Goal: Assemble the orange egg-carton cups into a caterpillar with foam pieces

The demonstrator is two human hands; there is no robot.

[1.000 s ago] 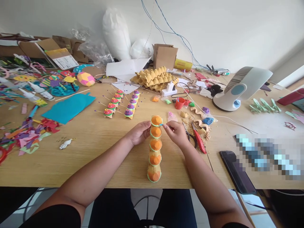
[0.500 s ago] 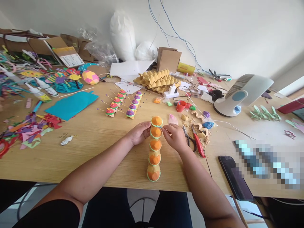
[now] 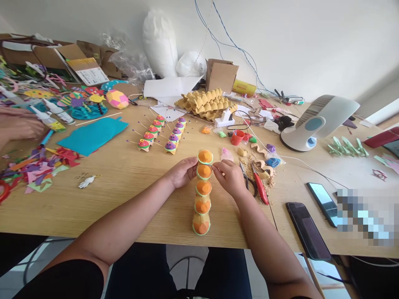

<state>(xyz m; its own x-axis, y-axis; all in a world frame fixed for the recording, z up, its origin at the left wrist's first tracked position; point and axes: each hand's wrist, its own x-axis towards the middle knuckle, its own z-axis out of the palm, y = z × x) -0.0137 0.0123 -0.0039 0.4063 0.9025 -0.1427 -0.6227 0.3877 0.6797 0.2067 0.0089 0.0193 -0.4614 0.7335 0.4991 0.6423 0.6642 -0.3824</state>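
Running lengthwise from fingertips toward table edge (image 3: 156, 238), carton strip (image 3: 203, 189) has far end pinched by L hand (image 3: 183, 172), R hand (image 3: 230, 176) narrow-fingered alongside, can't tell what's held.

The left hand (image 3: 184, 173) grips the strip (image 3: 204, 187) at its eleven-o'clock edge, and the right hand (image 3: 230, 177) pinches a slim tool, mostly hidden, at about one o'clock; five orange caps (image 3: 203, 189), rimmed pale green, run from twelve to six. From the strip's middle, the red row (image 3: 151, 135) lies between ten and eleven, the purple row (image 3: 176, 135) at eleven, egg trays (image 3: 204, 104) at twelve, the cup (image 3: 237, 138) past one, the fan (image 3: 314, 124) at two, scissors (image 3: 248, 180) and cutter (image 3: 261, 187) near three. The blue sheet (image 3: 93, 135) lies toward ten, scraps (image 3: 43, 166) at nine.
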